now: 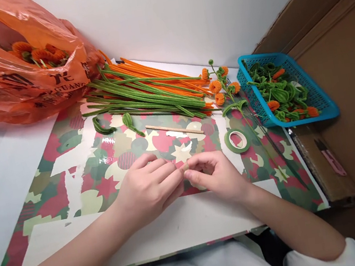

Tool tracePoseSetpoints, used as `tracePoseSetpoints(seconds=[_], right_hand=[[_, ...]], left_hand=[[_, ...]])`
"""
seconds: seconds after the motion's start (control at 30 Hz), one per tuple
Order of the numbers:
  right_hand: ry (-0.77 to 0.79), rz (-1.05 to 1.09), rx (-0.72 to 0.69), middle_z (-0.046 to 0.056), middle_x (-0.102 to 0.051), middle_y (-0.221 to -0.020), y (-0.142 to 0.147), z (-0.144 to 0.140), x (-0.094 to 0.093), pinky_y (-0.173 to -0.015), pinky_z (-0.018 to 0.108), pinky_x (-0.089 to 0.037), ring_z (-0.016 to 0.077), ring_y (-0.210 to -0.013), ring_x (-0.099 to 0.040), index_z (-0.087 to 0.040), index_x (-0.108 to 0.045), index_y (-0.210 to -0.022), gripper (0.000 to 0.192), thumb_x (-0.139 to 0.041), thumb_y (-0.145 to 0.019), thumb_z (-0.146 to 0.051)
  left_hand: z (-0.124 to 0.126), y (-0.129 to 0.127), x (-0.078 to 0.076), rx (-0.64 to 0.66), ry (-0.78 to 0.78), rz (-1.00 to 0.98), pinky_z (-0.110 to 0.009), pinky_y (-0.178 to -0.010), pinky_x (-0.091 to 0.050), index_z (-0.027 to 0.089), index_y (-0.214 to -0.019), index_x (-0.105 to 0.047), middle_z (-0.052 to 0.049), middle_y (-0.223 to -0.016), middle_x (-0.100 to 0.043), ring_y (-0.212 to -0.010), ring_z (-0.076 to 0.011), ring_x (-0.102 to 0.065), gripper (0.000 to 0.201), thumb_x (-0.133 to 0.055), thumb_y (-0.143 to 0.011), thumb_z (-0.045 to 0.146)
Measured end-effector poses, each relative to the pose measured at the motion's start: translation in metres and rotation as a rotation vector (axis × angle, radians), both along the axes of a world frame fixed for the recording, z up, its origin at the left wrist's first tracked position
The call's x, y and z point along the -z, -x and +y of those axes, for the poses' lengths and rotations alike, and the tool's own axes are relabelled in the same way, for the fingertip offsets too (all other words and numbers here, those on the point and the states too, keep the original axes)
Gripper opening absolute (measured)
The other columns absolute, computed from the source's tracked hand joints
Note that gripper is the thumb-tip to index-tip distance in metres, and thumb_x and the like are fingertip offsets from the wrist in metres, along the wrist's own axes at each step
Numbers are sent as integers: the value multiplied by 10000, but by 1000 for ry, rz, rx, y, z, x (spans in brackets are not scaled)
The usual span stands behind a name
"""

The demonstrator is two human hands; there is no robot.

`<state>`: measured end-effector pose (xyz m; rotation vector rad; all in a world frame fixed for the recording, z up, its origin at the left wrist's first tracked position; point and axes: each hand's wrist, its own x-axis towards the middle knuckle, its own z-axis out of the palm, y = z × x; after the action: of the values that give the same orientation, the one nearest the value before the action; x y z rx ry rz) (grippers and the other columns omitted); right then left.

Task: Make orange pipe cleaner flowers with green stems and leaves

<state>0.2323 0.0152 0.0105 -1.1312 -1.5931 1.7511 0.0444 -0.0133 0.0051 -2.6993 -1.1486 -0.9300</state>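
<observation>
My left hand (155, 182) and my right hand (216, 174) meet over the near part of the table, fingertips close together. Both are closed. A small tan-green piece (185, 166) shows between the fingertips, pinched by my right thumb and index finger; its kind is too covered to tell. Whatever my left fingers hold is hidden behind them. Beyond the hands lies a thin wooden stick (174, 129). A roll of green floral tape (237, 140) rests to the right. Two green pipe-cleaner leaves (132, 125) lie behind and to the left.
Green pipe cleaners (151, 93) and orange pipe cleaners (158, 75) lie across the back. An orange plastic bag (23, 94) stands back left. A pipe-cleaner flower stem (220, 85) lies beside a blue basket (318, 117) of leaves. A pink cutter (333, 163) sits at right against cardboard (344, 79).
</observation>
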Motion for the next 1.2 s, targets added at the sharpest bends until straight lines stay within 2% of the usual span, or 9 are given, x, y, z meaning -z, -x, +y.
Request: tracePoseSetpoints(seconds=[0.1,0.2,0.37,0.5,0.7,0.8,0.97,1.03,1.2], right_hand=[[-115,-39,41,48,-713,-759,1,-1,3,-566,259,-486,143,-658,-618,-157,-724,-825,123,-654,-807,-256],[-350,-72,33,40,-725,-759,-1,0,4,-590,260,-509,153,-690,-651,-175,-727,-813,81,-655,-820,-210],[-739,-4,20,29,-723,-755,-3,2,4,-627,250,-536,140,-702,-668,-187,-695,-827,90,-625,-847,-134],[-829,100,-7,30,-710,-742,-2,2,6,-631,256,-547,139,-709,-669,-192,-658,-855,123,-578,-863,-100],[-839,153,0,33,-684,-718,-1,2,10,-607,256,-532,137,-687,-650,-188,-624,-839,113,-564,-865,-96],[-829,90,23,23,-674,-711,-2,1,13,-592,252,-519,135,-673,-636,-193,-615,-817,111,-567,-860,-102],[-793,11,78,25,-673,-738,-1,1,16,-597,259,-505,133,-670,-622,-195,-615,-809,99,-568,-867,-130],[-773,-6,95,19,-666,-721,0,1,16,-582,254,-495,127,-644,-607,-193,-613,-798,96,-575,-867,-139],[-738,-22,119,11,-665,-708,2,0,15,-566,245,-483,120,-620,-597,-192,-610,-771,105,-587,-865,-150]], left_hand=[[0,0,1,-1,30,-17,-282,-602,-396,158,-700,-587,13,-582,-592,-533,-117,-505,182,-536,-872,126],[-1,-2,-2,-11,206,-162,-262,-603,-397,160,-703,-591,29,-573,-584,-527,-97,-497,176,-537,-868,128],[-4,-5,-11,-63,963,-581,-192,-443,-328,169,-674,-608,41,-573,-571,-461,-62,-432,226,-545,-879,241],[-3,-7,-10,-34,1471,-868,-177,-395,-311,171,-667,-589,39,-564,-574,-419,-57,-419,230,-561,-843,317],[1,-6,-5,90,1720,-1019,-220,-531,-437,183,-632,-542,37,-522,-558,-523,-109,-565,223,-565,-794,335],[1,-3,-9,42,1490,-817,-216,-508,-409,182,-678,-575,13,-603,-614,-561,-115,-568,237,-538,-844,348],[-3,-3,-8,-88,539,-393,-249,-592,-420,163,-832,-627,-4,-703,-659,-622,-130,-571,75,-630,-806,233],[-3,-4,-3,-105,278,-298,-270,-627,-417,164,-814,-616,-1,-676,-663,-622,-138,-584,28,-626,-821,190],[-2,-5,4,-100,66,-191,-281,-616,-398,166,-832,-620,0,-645,-671,-563,-133,-578,33,-607,-846,139]])
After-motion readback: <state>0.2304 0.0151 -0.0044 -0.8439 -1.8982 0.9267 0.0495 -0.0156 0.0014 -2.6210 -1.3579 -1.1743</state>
